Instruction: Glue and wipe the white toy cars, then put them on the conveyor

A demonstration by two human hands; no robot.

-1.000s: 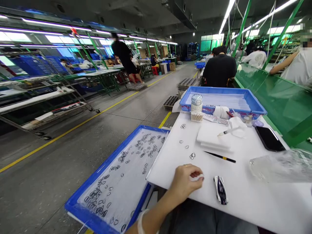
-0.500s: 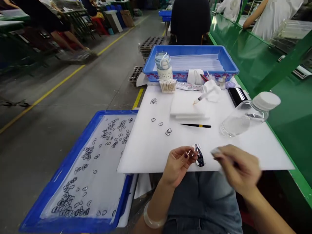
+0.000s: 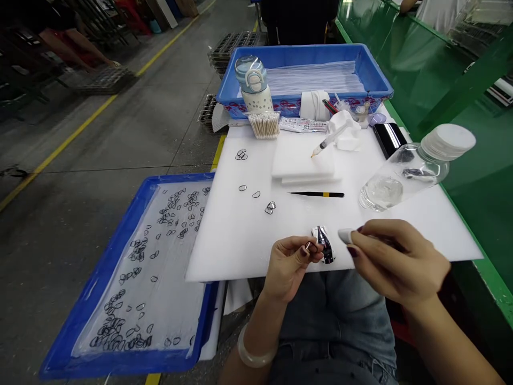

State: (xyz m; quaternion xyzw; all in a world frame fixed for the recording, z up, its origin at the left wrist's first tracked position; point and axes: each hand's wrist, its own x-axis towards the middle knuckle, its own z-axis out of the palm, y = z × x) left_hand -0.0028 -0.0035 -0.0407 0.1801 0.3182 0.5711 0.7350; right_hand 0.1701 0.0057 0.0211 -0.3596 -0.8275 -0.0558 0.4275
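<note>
My left hand [image 3: 286, 270] is closed in a pinch on a small thin dark ring [image 3: 310, 246] above the near edge of the white board [image 3: 224, 243]. Just beyond its fingertips a glossy black and silver part [image 3: 325, 247] lies on the board, partly covered by them. To the right, my right hand [image 3: 401, 262] is raised and closed, with a small whitish-grey wad [image 3: 344, 235] sticking out at its fingertips; its material is unclear. Black tweezers [image 3: 320, 194] with a yellow band lie farther up, and a few loose rings [image 3: 270, 207] rest left of them.
A clear bottle [image 3: 385, 187] with a white cap leans at the right. Behind are a folded white pad [image 3: 302, 160] with a syringe [image 3: 326, 143], cotton swabs [image 3: 265, 127], a cup [image 3: 256, 96] and a blue bin [image 3: 300, 53]. A blue tray [image 3: 76, 315] of many rings stands lower left.
The head view has tilted downward. My right hand has shifted slightly up with the whitish wad, which shows more sharply now. The left hand keeps its pinch on the ring, which has turned.
</note>
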